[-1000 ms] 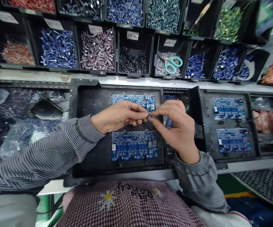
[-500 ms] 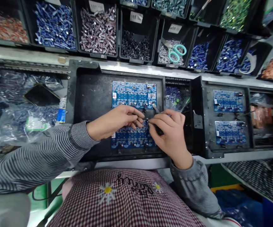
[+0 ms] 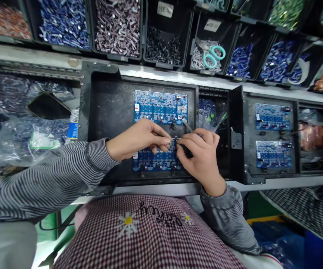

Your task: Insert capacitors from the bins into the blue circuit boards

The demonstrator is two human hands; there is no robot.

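A: What lies nearest the wearer?

B: A checked apron (image 3: 147,228), on the near side of the near board (image 3: 154,162). That blue board lies flat in a black tray (image 3: 84,112), its long axis running left to right.

A: And the hands?

B: Both are over its far edge. The left hand (image 3: 139,140) reaches in from the left and covers part of that edge; the right hand (image 3: 202,153) comes in over its right end. The two sets of fingertips nearly meet, right of the board's middle.

A: Which hand is closer to the right end?

B: The right, with its thumb and forefinger drawn together. The left thumb and forefinger are almost closed too. Any part between them is probably tiny; I can't tell whether either hand has hold of something. The board lies directly beneath both.

A: Farther out?

B: Beyond the near board lies the far board (image 3: 154,108), parallel to it. Farther still, a bin of black parts (image 3: 164,50), and right of that, turquoise-handled scissors (image 3: 217,52) in another bin.
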